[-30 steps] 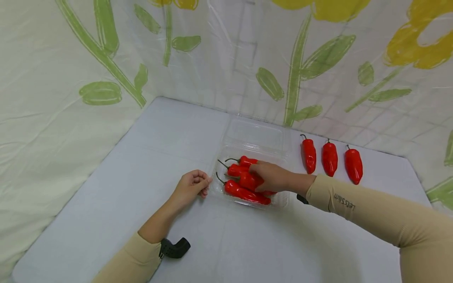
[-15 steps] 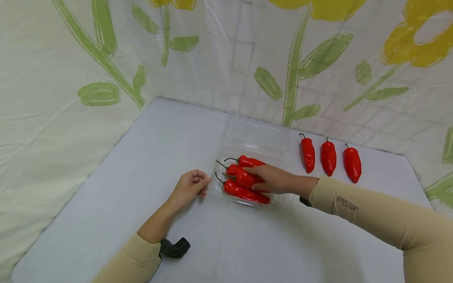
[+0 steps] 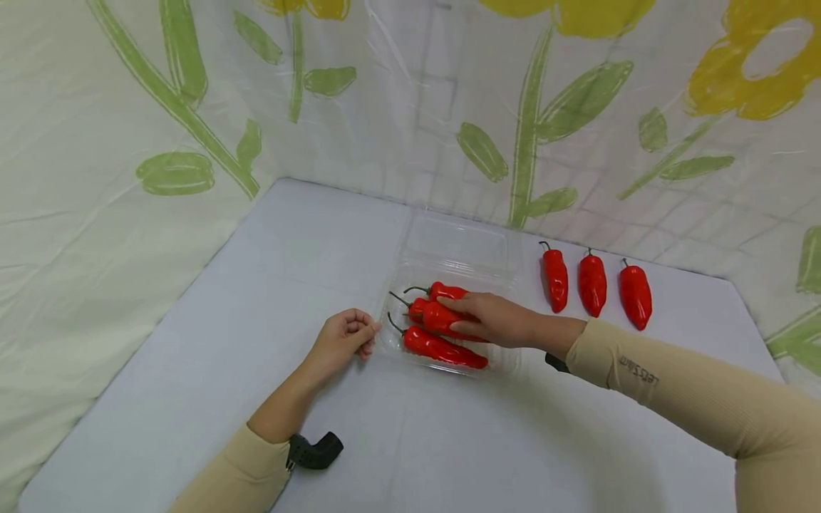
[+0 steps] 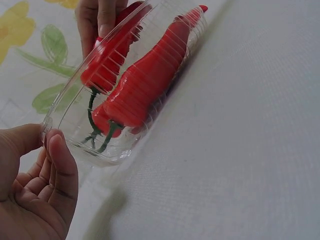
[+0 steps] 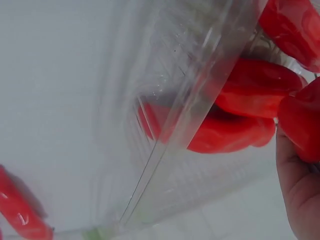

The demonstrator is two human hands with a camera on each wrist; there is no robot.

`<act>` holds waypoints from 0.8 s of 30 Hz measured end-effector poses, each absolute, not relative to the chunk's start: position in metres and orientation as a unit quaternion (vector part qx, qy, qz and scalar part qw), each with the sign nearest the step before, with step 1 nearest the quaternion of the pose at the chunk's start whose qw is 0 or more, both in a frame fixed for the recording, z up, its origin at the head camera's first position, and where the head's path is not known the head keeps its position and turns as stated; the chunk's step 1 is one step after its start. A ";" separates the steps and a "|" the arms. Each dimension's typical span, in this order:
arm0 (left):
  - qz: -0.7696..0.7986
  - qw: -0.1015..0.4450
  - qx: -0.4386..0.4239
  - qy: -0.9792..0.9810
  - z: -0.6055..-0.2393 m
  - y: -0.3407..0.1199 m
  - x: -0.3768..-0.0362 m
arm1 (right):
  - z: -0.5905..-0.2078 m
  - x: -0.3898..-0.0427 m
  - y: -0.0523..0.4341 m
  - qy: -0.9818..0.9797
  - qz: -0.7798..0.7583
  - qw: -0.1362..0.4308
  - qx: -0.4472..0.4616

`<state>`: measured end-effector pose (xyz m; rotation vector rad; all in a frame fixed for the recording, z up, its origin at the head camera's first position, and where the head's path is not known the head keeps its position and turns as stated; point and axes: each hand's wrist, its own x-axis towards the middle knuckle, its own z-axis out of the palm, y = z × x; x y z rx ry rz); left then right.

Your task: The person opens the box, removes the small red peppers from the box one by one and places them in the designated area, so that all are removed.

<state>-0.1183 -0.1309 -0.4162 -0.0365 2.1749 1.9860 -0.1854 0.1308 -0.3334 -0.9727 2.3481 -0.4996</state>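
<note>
Right hand [image 3: 497, 320] grips pepper [image 3: 442, 317].

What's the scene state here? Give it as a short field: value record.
surface: white table, floral sheet behind
container: clear plastic clamshell, lid open toward the back
contents: red peppers lying in the tray, dark stems to the left
outside: three red peppers in a row to the right of the clamshell
right hand: fingers on a pepper in the tray, holding it
left hand: loosely curled, at the tray's left rim; contact cannot be told
</note>
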 end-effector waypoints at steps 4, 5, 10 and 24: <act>0.670 0.098 -0.013 0.736 -0.415 -0.131 -0.118 | -0.332 -0.184 0.133 0.874 -0.197 0.269 -0.353; 0.670 0.098 -0.014 0.735 -0.415 -0.131 -0.118 | -0.331 -0.184 0.133 0.875 -0.199 0.269 -0.351; 0.673 0.099 -0.016 0.733 -0.417 -0.131 -0.118 | -0.329 -0.182 0.135 0.877 -0.206 0.265 -0.344; 0.674 0.104 -0.020 0.731 -0.417 -0.131 -0.118 | -0.324 -0.182 0.150 0.886 -0.236 0.233 -0.326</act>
